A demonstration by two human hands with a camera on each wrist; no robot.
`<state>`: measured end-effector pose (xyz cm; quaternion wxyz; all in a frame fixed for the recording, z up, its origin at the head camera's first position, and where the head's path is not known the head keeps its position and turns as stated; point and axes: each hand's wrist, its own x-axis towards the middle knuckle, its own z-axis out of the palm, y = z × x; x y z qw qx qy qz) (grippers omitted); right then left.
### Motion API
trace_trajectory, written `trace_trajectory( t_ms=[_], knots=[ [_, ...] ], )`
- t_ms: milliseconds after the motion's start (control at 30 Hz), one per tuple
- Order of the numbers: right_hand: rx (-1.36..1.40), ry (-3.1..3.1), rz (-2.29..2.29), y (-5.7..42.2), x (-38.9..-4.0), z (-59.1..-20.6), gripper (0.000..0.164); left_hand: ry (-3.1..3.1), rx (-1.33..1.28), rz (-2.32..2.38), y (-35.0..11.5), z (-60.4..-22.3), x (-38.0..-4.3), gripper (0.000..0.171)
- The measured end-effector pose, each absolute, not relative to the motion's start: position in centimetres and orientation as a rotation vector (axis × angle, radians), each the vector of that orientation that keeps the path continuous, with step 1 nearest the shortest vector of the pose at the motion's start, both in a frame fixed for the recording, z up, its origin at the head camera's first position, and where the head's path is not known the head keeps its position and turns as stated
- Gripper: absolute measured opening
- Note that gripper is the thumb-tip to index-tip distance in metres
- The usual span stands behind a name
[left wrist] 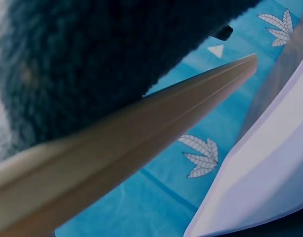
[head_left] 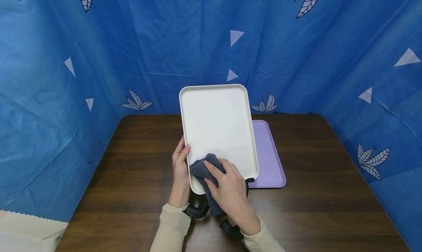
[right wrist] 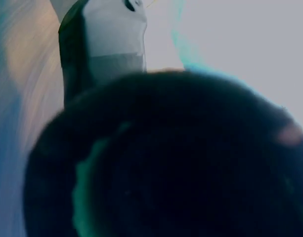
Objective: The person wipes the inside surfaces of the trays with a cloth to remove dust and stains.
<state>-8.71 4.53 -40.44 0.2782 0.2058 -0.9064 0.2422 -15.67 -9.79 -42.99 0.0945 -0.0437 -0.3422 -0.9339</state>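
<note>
A white rectangular tray [head_left: 215, 122] is held up at a tilt over the table. My left hand [head_left: 180, 169] grips its left edge, thumb at the rim and the other fingers partly hidden behind. With curled fingers my right hand [head_left: 230, 188] holds a dark grey-blue cloth [head_left: 206, 168] against the tray's lower left part, and a loose end hangs below the rim. The left wrist view has the fuzzy cloth [left wrist: 67, 64] close up, lying over the tray's edge [left wrist: 156, 123]. A dark blurred shape fills most of the right wrist view.
A purple tray [head_left: 267, 155] lies on the brown wooden table [head_left: 316, 200], partly covered by the white one in the head view. Blue patterned curtains [head_left: 158, 43] surround the table at the back and sides. Both wrists wear black straps.
</note>
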Motion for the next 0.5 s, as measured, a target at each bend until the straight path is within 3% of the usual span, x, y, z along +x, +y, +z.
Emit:
trace_trajectory(
  t_ms=[500],
  knots=[
    [0.356, -2.501, 0.714, 7.3, -8.8, -41.1, 0.054, -0.963, -0.183, -2.762, -9.7, -43.0, -15.7, 0.041]
  ],
)
